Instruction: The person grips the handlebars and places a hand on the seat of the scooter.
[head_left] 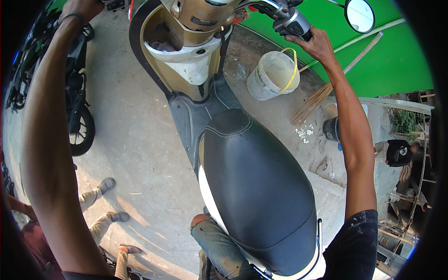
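A scooter with a long black seat (pixel 261 186) and a gold and white front (pixel 189 65) stands before me. My right hand (pixel 317 45) is closed round the black right handlebar grip (pixel 305 33), its thumb stretched along the inner side by the grey switch housing (pixel 291 23). At the top left edge, my left hand (pixel 83 6) is wrapped over the left handlebar grip, beside a dark switch housing (pixel 113 4); the picture's rim cuts off part of it. Both arms are stretched far forward. My bent knee (pixel 212 238), in worn jeans, is beside the seat's left side.
A whitish bucket (pixel 273 77) with a yellow handle stands right of the scooter, near a stick broom (pixel 312 102) and a green wall (pixel 396 65). Parked motorcycles (pixel 77 98) line the left. People stand at lower left; another person (pixel 396 153) is at far right.
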